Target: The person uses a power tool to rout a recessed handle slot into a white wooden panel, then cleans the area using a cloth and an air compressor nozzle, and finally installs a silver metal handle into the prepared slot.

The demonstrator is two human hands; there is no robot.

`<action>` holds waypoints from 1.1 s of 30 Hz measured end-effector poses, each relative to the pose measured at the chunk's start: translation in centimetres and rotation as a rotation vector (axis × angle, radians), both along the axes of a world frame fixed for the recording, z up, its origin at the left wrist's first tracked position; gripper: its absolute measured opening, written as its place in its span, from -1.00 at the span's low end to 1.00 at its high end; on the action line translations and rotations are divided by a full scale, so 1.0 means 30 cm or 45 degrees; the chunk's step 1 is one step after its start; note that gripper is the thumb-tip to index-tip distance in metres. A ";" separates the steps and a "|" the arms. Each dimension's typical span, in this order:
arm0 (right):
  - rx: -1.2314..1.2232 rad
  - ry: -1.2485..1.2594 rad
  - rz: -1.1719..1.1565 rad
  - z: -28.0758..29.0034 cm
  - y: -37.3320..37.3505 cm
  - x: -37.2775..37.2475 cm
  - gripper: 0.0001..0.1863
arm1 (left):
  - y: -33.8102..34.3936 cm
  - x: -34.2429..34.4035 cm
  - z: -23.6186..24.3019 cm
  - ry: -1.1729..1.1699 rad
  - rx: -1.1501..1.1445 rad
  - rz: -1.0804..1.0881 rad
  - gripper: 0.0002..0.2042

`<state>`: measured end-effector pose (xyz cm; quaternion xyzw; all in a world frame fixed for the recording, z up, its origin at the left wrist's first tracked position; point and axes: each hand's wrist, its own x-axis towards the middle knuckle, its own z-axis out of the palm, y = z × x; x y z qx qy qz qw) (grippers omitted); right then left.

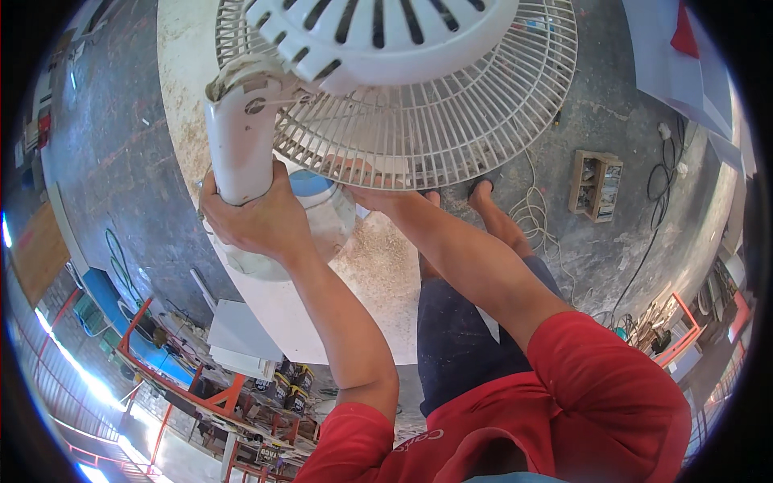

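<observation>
A white electric fan (386,60) fills the upper middle, its slotted motor housing turned toward me and its wire grille (427,153) spreading below and to the right. My left hand (262,213) is closed around the bottom of the fan's white neck (241,145). Below that hand, the white rounded base (330,221) with a blue top (310,183) is partly covered by my hand and wrist. My right hand (366,181) reaches to the grille's lower edge. Wires hide part of it, so its grip does not show clearly.
The white tabletop (298,314) carries scattered sawdust (382,249). On the concrete floor to the right are a wooden box (596,185) with compartments and loose cables (664,173). An orange metal rack (225,394) holding cans and other items stands at lower left.
</observation>
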<state>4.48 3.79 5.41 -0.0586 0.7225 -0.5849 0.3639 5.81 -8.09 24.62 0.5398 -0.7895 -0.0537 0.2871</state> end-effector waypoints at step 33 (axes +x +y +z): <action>-0.085 1.522 1.264 0.025 0.178 -0.624 -0.44 | -0.078 0.218 0.022 0.076 0.001 0.295 -0.38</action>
